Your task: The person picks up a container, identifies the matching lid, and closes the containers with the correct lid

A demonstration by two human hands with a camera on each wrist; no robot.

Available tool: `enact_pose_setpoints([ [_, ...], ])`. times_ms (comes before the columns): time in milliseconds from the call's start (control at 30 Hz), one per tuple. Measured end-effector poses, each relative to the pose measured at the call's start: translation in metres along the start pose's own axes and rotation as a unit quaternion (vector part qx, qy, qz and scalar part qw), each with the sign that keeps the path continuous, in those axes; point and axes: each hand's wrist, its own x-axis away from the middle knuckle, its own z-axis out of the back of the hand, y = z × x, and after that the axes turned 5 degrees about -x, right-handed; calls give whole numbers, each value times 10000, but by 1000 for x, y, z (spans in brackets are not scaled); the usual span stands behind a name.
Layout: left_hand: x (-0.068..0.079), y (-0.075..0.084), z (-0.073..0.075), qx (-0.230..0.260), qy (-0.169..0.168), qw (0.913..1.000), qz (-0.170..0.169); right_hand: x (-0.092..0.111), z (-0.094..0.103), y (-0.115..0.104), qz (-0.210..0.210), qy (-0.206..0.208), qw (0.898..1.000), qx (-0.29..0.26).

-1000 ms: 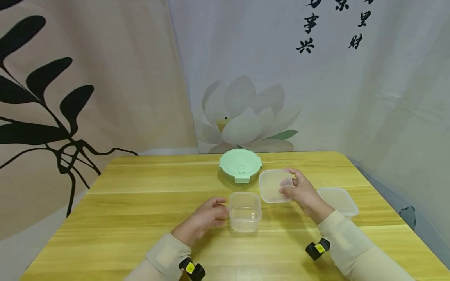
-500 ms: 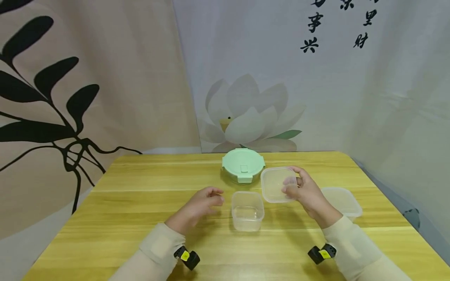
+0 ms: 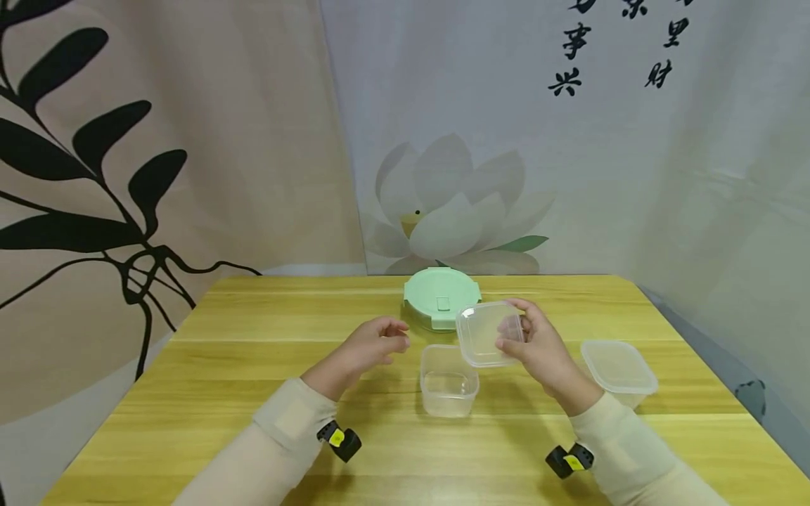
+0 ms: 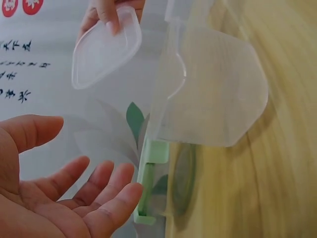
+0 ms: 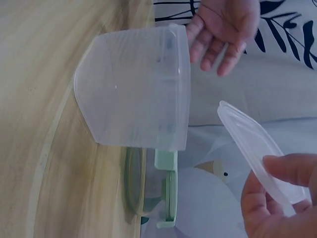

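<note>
My right hand [image 3: 538, 351] pinches a translucent square lid [image 3: 484, 334] by its right edge, thumb on one face and fingers on the other. The lid hangs tilted above and just behind a clear plastic container [image 3: 448, 393], which stands uncovered on the table. To the left of that container my left hand [image 3: 361, 351] hovers, touching nothing. In the left wrist view its fingers [image 4: 116, 201] are relaxed and spread apart. The right wrist view shows the lid [image 5: 255, 148] nearly edge-on, apart from the container [image 5: 133, 89].
A round glass container with a mint-green clip lid [image 3: 441, 292] stands behind, near the table's far edge. Right of my right hand is another translucent container with its lid on [image 3: 620, 367]. All stand on a wooden table [image 3: 209, 407] backed by a printed curtain [image 3: 633, 176].
My left hand has come away from the uncovered container, back to the left and up. The right hand has brought the lid slightly left, closer over the container, and tilted it.
</note>
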Motion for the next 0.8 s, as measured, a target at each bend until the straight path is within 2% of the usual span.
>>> enact_pose_setpoints([
  [133,-3,5,0,-64,-64,9999,-59,-1,-8,-1,221,-82,9996,159],
  [300,-7,12,1,-202,-136,9996,-135,-3,-15,-3,281,-151,9989,335],
  [533,-15,21,-1,-421,-312,9977,-431,-5,-21,-6,600,-328,9957,623],
  [667,-18,27,-4,-407,-496,9970,-427,-7,-25,-6,760,-480,9935,701],
  [800,-19,32,-5,-485,-501,9966,-446,-9,-30,-7,846,-631,9912,795],
])
